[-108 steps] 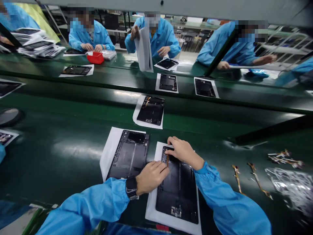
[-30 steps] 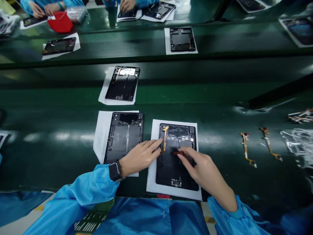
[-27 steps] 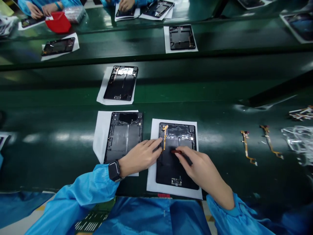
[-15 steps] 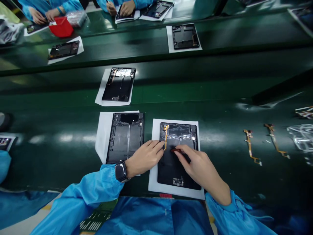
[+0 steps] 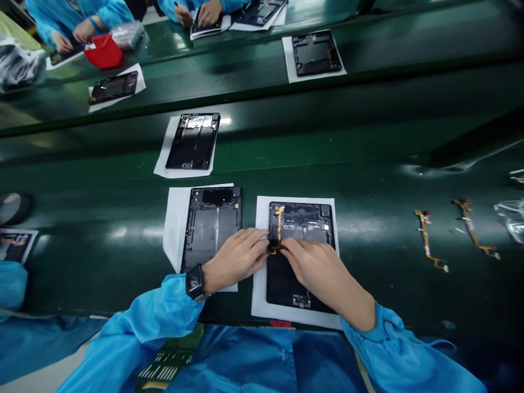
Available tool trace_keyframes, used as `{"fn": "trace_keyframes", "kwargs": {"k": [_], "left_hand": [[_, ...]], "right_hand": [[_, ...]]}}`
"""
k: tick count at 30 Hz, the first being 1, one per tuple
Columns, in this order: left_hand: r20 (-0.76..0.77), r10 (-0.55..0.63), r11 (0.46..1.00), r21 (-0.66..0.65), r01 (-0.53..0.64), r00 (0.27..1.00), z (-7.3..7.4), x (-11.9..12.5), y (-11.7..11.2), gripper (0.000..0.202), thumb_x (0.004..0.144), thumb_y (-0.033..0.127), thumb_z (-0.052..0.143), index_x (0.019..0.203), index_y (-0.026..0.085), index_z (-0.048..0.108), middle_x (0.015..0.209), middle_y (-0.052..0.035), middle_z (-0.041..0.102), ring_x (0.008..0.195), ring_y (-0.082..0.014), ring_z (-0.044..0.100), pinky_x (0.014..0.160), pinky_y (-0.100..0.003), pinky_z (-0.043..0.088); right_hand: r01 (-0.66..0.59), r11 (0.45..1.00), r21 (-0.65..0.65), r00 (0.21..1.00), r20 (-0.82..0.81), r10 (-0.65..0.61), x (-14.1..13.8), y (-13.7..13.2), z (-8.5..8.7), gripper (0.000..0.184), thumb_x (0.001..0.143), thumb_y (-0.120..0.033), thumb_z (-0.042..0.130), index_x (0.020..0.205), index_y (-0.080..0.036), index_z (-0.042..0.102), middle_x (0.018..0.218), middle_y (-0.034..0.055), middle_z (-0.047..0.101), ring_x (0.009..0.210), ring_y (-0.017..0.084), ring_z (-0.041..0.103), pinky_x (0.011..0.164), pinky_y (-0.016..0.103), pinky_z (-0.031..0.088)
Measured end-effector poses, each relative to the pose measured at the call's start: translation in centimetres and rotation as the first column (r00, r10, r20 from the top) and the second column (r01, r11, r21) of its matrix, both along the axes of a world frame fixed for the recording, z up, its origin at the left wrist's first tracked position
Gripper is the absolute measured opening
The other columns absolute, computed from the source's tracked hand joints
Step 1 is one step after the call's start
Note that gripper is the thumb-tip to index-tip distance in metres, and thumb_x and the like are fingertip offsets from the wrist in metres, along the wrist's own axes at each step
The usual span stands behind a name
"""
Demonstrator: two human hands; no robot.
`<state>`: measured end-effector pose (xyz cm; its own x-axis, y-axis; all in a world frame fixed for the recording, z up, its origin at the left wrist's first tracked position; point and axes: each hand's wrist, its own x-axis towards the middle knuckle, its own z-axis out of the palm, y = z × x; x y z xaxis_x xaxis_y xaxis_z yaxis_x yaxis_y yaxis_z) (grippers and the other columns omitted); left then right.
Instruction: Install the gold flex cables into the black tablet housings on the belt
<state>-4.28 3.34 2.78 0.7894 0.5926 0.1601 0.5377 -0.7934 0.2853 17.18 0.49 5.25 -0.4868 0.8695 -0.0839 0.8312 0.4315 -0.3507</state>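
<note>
A black tablet housing (image 5: 286, 284) lies on a white sheet (image 5: 259, 305) in front of me. An orange flex cable (image 5: 280, 224) runs down its upper left side. My left hand (image 5: 239, 255) reaches over the housing's left edge, with thumb and fingers closed at the cable's lower end. From the right, my right hand (image 5: 321, 267) bends over the housing, its fingertips pinched against the lower part of the same cable. Whatever sits inside that pinch is hidden. Beside it, a second tablet housing (image 5: 204, 229) rests partly under my left forearm.
Two loose flex cables (image 5: 426, 240) lie to the right, near clear plastic pieces (image 5: 511, 218). Farther back is another tablet housing (image 5: 193, 142) on paper. A tape roll (image 5: 14, 207) is at far left. Across the bench, co-workers' hands (image 5: 208, 13) work near a red box (image 5: 103, 52).
My right hand has moved left and slightly up to the cable's lower end. The small dark-red piece in its pinch no longer shows. My left fingers have shifted slightly down and left.
</note>
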Motion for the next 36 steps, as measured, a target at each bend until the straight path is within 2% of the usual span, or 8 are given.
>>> {"fn": "trace_keyframes", "kwargs": {"k": [7, 11, 14, 19, 22, 26, 31, 36], "left_hand": [[0.005, 0.047, 0.989, -0.138, -0.046, 0.999, -0.1, 1.0, -0.1, 0.016, 0.098, 0.022, 0.046, 0.102, 0.013, 0.058, 0.105, -0.0102, 0.057, 0.098, -0.021, 0.057, 0.084, -0.036, 0.051], [0.004, 0.009, 0.973, -0.231, -0.008, 1.0, 0.5, 1.3, 0.9, 0.02, 0.1, 0.02, 0.042, 0.097, 0.014, 0.061, 0.098, -0.0078, 0.056, 0.093, -0.0186, 0.057, 0.082, -0.032, 0.051], [-0.004, -0.015, 0.971, -0.238, 0.014, 1.0, 0.7, 1.3, 1.6, 0.017, 0.098, 0.017, 0.044, 0.096, 0.014, 0.06, 0.097, -0.0078, 0.055, 0.093, -0.0189, 0.057, 0.082, -0.032, 0.051], [0.007, 0.064, 0.971, -0.232, -0.061, 0.998, 0.7, 0.7, 1.0, 0.017, 0.096, 0.02, 0.049, 0.109, 0.013, 0.056, 0.111, -0.011, 0.056, 0.104, -0.0227, 0.056, 0.088, -0.037, 0.051], [0.032, 0.134, 0.968, -0.217, -0.124, 0.99, 0.3, 0.1, -0.4, 0.035, 0.094, 0.027, 0.054, 0.125, 0.011, 0.048, 0.128, -0.0158, 0.05, 0.119, -0.0277, 0.05, 0.098, -0.044, 0.048], [0.059, 0.174, 0.966, -0.202, -0.159, 0.983, -0.7, -0.1, -2.2, 0.06, 0.092, 0.036, 0.059, 0.139, 0.008, 0.035, 0.142, -0.0208, 0.042, 0.134, -0.032, 0.039, 0.109, -0.048, 0.04], [0.066, 0.166, 0.978, -0.138, -0.156, 0.984, -1.7, 0.1, -2.9, 0.051, 0.094, 0.031, 0.056, 0.137, 0.007, 0.041, 0.144, -0.0217, 0.042, 0.138, -0.0319, 0.036, 0.112, -0.048, 0.037], [0.054, 0.164, 0.978, -0.138, -0.155, 0.985, -1.8, 0.0, -2.8, 0.052, 0.094, 0.033, 0.056, 0.135, 0.006, 0.042, 0.143, -0.0226, 0.043, 0.139, -0.0313, 0.036, 0.113, -0.047, 0.037]], "right_hand": [[0.014, 1.0, 0.009, 1.0, 0.02, -0.014, 0.1, 0.1, -0.2, 0.015, 0.098, -0.02, 0.044, 0.097, -0.017, 0.058, 0.079, 0.0057, 0.069, 0.067, 0.02, 0.065, 0.054, 0.03, 0.036], [0.009, 1.0, 0.0, 0.999, 0.05, -0.009, -0.1, 0.3, -0.2, 0.015, 0.098, -0.02, 0.044, 0.095, -0.018, 0.058, 0.078, 0.0054, 0.069, 0.065, 0.02, 0.065, 0.054, 0.03, 0.035], [-0.002, 1.0, 0.019, 0.998, 0.07, 0.001, -0.5, 0.3, -0.1, 0.015, 0.098, -0.019, 0.043, 0.095, -0.018, 0.058, 0.078, 0.0064, 0.07, 0.066, 0.02, 0.065, 0.054, 0.03, 0.036], [-0.048, 0.996, 0.078, 0.994, 0.097, 0.041, -2.1, -0.3, -0.5, 0.015, 0.095, -0.012, 0.043, 0.094, -0.017, 0.057, 0.081, 0.0075, 0.069, 0.067, 0.02, 0.064, 0.056, 0.031, 0.039], [-0.038, 0.993, 0.114, 0.996, 0.081, 0.029, -2.7, -0.6, -0.9, 0.016, 0.094, -0.009, 0.042, 0.092, -0.016, 0.057, 0.081, 0.0081, 0.069, 0.067, 0.02, 0.064, 0.058, 0.03, 0.04], [0.062, 0.995, 0.075, 0.997, -0.044, -0.059, -2.2, -1.0, -1.3, 0.017, 0.097, -0.016, 0.043, 0.094, -0.017, 0.059, 0.078, 0.0063, 0.07, 0.064, 0.02, 0.066, 0.055, 0.028, 0.042], [0.239, 0.971, 0.011, 0.934, -0.277, -0.227, -1.4, -2.2, -1.9, 0.017, 0.099, -0.024, 0.046, 0.107, -0.019, 0.06, 0.094, 0.0066, 0.074, 0.078, 0.018, 0.07, 0.068, 0.027, 0.051], [0.235, 0.969, 0.071, 0.934, -0.292, -0.205, -1.7, -2.8, -2.6, 0.016, 0.098, -0.024, 0.05, 0.106, -0.017, 0.061, 0.09, 0.0058, 0.074, 0.074, 0.017, 0.07, 0.066, 0.026, 0.051]]}}
